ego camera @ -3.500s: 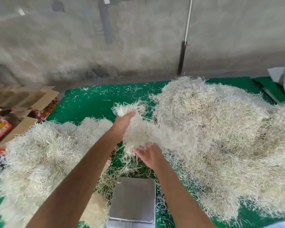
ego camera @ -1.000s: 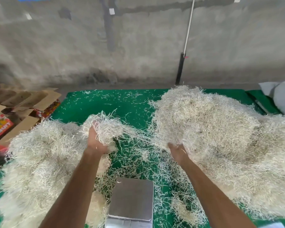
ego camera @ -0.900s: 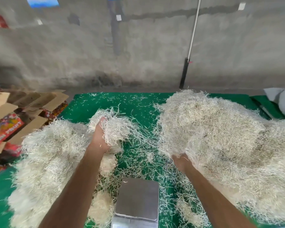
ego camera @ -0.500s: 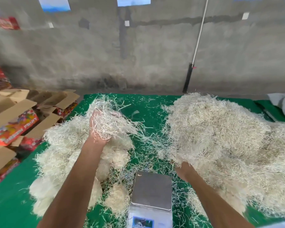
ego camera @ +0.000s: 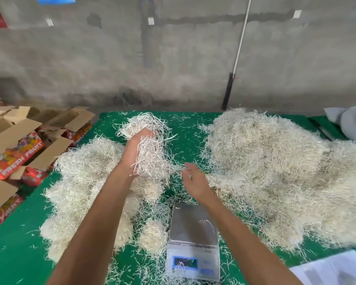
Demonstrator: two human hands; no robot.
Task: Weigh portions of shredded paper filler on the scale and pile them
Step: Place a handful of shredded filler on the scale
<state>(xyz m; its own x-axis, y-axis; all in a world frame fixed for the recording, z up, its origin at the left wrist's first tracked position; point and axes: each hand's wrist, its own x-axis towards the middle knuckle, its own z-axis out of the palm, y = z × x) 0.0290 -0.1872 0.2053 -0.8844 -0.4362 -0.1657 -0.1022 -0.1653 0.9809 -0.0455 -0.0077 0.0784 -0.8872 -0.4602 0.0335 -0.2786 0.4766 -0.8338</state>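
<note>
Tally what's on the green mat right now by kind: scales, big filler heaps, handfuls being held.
Scale: 1
Large heaps of shredded paper filler: 2, the big heap and the portioned pile
Handful of filler gripped by the left hand: 1
The right hand holds nothing.
Total: 4

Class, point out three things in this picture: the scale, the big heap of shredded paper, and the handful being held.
scale [ego camera: 193,223], head view, bare steel weighing plate.
big heap [ego camera: 275,171], head view, middle of the mound on the right.
handful [ego camera: 150,155], head view, strands gripped by the left hand [ego camera: 135,150].
</note>
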